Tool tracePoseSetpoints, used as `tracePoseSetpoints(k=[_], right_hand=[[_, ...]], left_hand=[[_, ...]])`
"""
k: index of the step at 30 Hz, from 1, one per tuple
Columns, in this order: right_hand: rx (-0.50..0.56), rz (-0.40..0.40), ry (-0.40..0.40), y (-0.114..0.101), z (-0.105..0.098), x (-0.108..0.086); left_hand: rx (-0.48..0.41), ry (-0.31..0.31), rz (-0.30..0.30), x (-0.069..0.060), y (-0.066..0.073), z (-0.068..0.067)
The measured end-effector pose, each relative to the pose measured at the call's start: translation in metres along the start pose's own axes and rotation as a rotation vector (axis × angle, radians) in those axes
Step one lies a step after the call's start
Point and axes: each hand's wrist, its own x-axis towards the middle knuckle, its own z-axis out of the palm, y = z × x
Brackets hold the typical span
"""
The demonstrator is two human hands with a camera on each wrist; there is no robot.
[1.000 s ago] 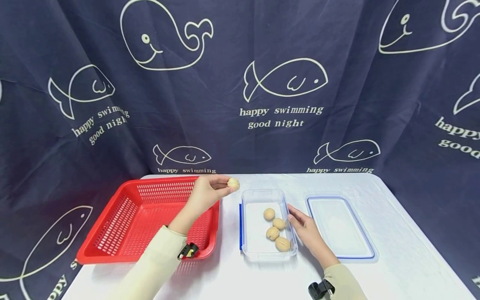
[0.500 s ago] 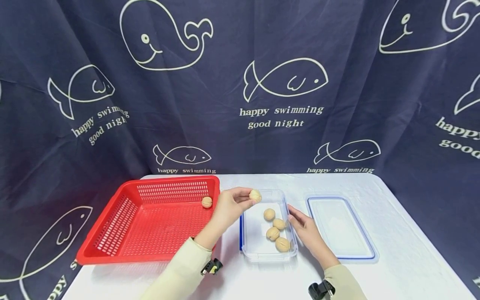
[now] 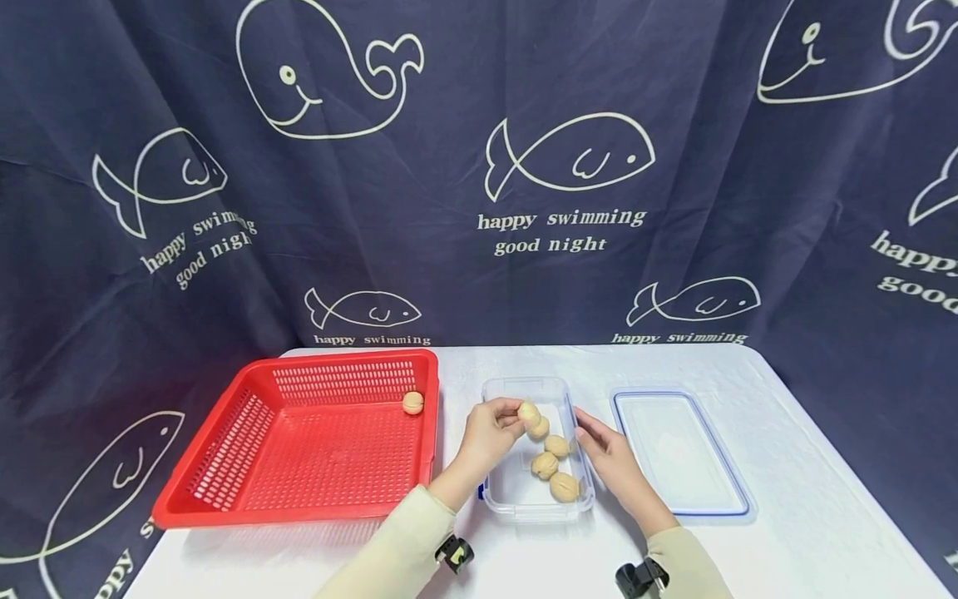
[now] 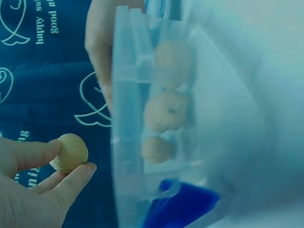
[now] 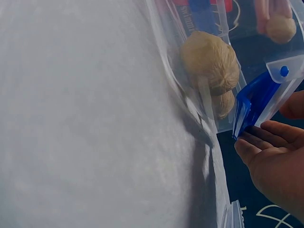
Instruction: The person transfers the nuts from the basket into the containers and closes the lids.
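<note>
Your left hand (image 3: 485, 434) has travelled right and slightly nearer since half a second ago, bringing its walnut (image 3: 528, 413) deeper over the clear container (image 3: 516, 507); your right hand (image 3: 604, 449) has stayed at that container's right side. Thumb and fingertips of the left pinch the walnut. The right's fingers lie extended against the right wall, beside a loose blue latch (image 5: 259, 97); how firmly they press, you cannot tell from these views.

Four loose walnuts (image 3: 564, 487) lie inside the container, toward its right wall. From the head, the held walnut partly covers the farthest of them; the left-wrist view suggests it is above the rim. To the left, one walnut sits in the far right of the red basket (image 3: 314, 491). To the right, the blue-edged lid (image 3: 681, 453) lies on the white table (image 3: 801, 482).

Watch the release: a round shell let go high could strike the farthest walnut, bounce and perhaps clear the low wall. Opening your pinch unevenly might flick it sideways. Your left wrist reaches across the left side, so a dip could knock the rim, and the light container may slide if your right hand barely braces it.
</note>
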Motion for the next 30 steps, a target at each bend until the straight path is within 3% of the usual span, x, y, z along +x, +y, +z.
tracePoseSetpoints(k=[7,13,24,30], right_hand=[[-0.005,-0.002,0.002,-0.001,0.0,-0.001],[-0.01,0.009,0.007,-0.004,0.0,-0.001],[-0.014,0.016,0.01,-0.006,0.0,-0.001],[-0.019,0.026,0.012,-0.005,0.0,-0.001]], left_hand=[[-0.006,0.029,-0.15,0.002,-0.014,0.015],[0.024,0.032,-0.205,0.001,-0.021,0.024],[0.166,0.046,-0.161,0.001,-0.029,0.034],[0.329,0.025,-0.145,0.0,-0.033,0.037]])
